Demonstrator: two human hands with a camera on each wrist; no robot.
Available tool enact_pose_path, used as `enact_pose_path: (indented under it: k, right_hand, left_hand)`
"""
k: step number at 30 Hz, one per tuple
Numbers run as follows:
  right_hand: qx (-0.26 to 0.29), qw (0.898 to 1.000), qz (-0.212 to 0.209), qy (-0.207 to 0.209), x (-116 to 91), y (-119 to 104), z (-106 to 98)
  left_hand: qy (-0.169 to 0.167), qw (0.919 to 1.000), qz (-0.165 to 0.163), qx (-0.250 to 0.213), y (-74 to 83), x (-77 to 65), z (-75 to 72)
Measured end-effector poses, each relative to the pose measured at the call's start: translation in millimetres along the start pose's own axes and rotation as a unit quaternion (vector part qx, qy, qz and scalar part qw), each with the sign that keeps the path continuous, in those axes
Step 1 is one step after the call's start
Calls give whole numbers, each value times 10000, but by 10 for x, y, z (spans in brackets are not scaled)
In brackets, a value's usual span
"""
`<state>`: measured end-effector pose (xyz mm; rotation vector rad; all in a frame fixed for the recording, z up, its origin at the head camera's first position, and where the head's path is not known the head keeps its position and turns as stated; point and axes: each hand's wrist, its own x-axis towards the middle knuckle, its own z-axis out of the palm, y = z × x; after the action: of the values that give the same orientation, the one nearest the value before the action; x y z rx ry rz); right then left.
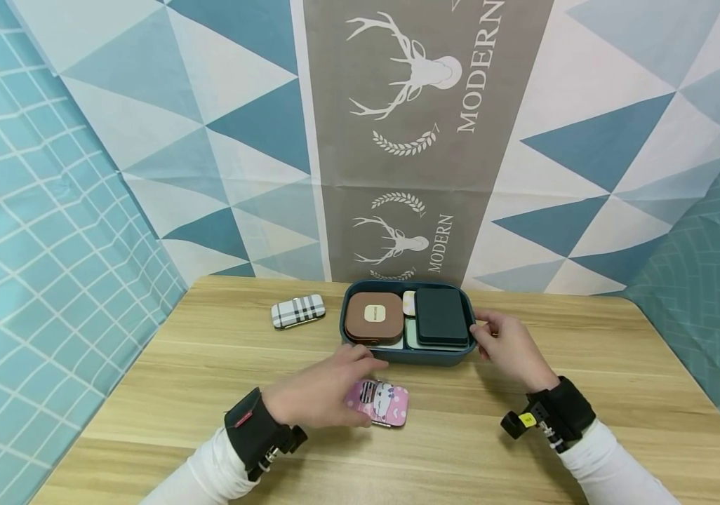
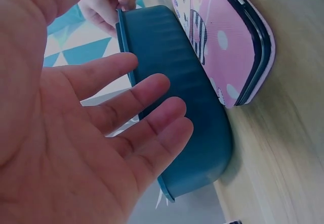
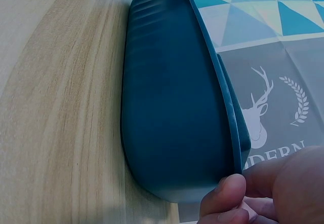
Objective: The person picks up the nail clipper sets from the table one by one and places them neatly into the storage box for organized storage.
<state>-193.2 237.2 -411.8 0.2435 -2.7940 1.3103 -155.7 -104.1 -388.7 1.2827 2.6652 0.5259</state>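
A dark blue-green plastic bin stands near the back of the table. At its right end my right hand pinches the rim between thumb and fingers, also seen in the right wrist view. My left hand, fingers extended and apart, hovers by the left end of a pink polka-dot case with a cartoon cat. In the left wrist view its palm holds nothing. Inside the bin sit a brown rounded case with a cream label and a dark green rectangular box, with lighter cases partly hidden beneath.
A black-and-white plaid case lies left of the bin. Behind the wooden table rises a wall covering with triangles and deer heads. Blue tile-patterned sheets flank the table.
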Motion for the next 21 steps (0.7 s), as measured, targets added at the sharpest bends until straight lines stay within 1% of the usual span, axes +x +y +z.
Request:
enact_pose_path:
  k: [7,16,21]
  right_hand:
    - [3,10000,17,-4,-7,-3,-3]
    - [3,10000,-18,6,-4,-3,-7]
    - [35,10000,-22,11,-5,-16,-11]
  left_hand:
    - [-132,9999,52,5,-22,23,70]
    - [-220,9996,55,139,-14,23,109]
    - [-297,9995,-21,101,-20,28,119]
